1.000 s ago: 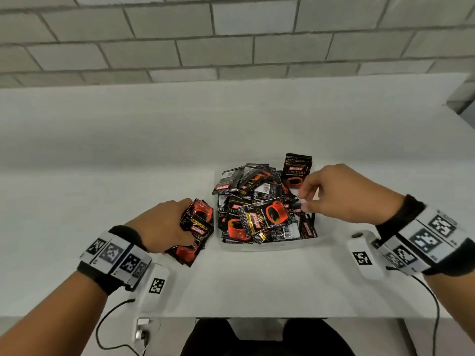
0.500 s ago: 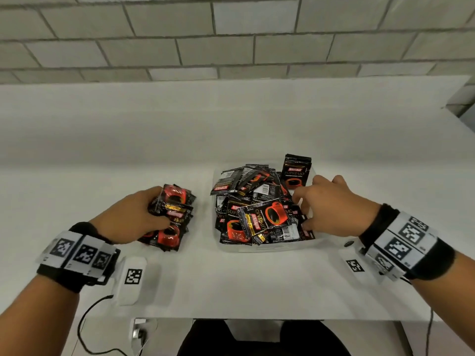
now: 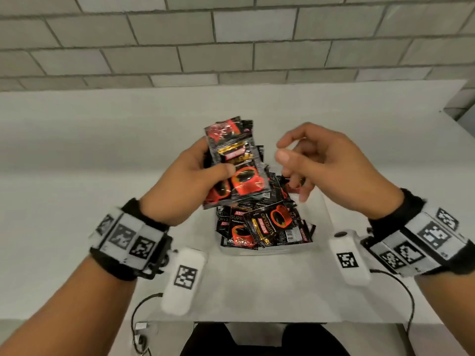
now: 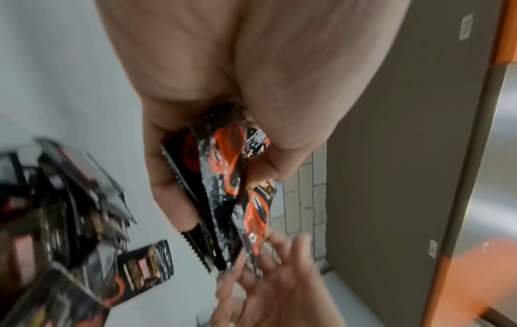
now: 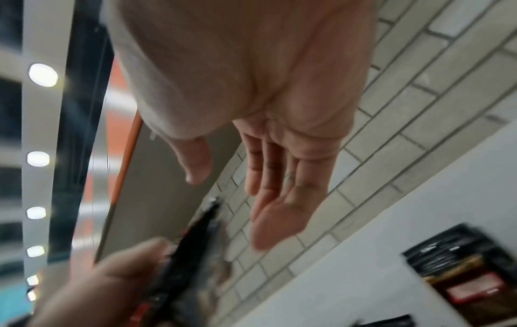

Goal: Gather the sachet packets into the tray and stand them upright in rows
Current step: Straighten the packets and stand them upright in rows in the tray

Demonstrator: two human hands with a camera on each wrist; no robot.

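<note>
Bundle lifted over the tray, ready to be squared up

Near the tabletop's [image 3: 257, 291] front edge the tray [image 3: 264, 251] holds a loose, flat-lying heap of sachet packets [image 3: 267, 224], only one standing at its far side. Above it the left hand [image 3: 185, 181] has its grip clamped on a fanned bundle of sachets [image 3: 237, 160]; the right hand [image 3: 331, 170] hangs just beside, fingers apart and empty. Gathering looks nearly done; next the right hand likely must even the bundle's edges and stand it in the tray.
</note>
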